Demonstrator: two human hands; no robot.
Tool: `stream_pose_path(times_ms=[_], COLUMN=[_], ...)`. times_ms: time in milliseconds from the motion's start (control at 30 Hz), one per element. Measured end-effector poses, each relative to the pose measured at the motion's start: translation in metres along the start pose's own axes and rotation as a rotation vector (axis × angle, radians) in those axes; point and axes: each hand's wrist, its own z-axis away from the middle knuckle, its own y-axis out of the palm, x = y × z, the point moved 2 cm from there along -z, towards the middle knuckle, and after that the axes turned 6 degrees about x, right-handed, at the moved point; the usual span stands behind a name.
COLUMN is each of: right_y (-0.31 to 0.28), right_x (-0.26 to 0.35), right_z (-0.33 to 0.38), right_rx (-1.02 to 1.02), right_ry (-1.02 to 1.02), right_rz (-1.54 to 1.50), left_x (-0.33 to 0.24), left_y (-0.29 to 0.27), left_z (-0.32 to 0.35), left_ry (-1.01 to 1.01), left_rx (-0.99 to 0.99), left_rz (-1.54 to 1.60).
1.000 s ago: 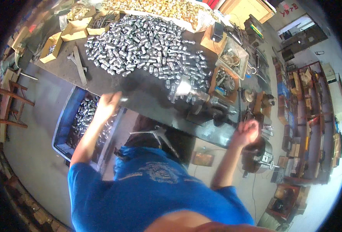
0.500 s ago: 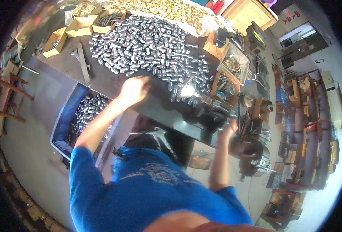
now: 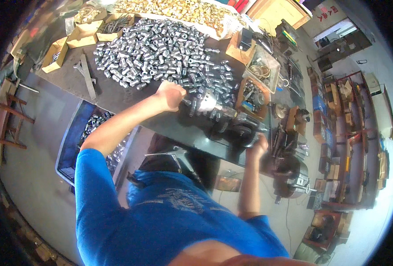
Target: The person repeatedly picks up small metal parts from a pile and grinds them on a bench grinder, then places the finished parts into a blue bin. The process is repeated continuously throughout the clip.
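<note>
your left hand is closed at the edge of the pile of shiny metal tubes on the dark table, close to the small machine your right hand grips to keep it steady.

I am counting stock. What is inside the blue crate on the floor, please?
The blue crate holds shiny metal cylinders. The left forearm and the bench edge cover part, so its fullness is unseen.

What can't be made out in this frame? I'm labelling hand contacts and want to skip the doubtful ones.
- Left hand, head view: curled into a fist at the edge of the metal parts; its own fingers hide whether it holds one.
- Right hand: its grip is lost against the dark machine.
- Blue bin: partly behind the left forearm and table.
- Shelves: contents too small and bent by the lens.
</note>
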Motion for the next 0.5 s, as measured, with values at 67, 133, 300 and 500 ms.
stream_pose_path(times_ms=[67,133,300,500], right_y=[-0.001,-0.001,0.002,-0.006], right_x=[-0.001,-0.001,0.001,0.000], right_z=[-0.001,-0.001,0.004,0.001], right_rx=[0.026,0.045,0.051,0.027], right_ry=[0.008,0.017,0.021,0.010], right_rz=[-0.014,-0.009,-0.028,0.007], left_x=[-0.003,-0.001,0.011,-0.004], left_y=[0.000,-0.002,-0.007,-0.019], left_z=[-0.008,-0.011,0.018,0.037], left_ry=[-0.025,-0.047,-0.065,0.374], left_rx=[0.069,0.108,-0.334,-0.273], left_rz=[-0.008,-0.026,0.395,1.833])
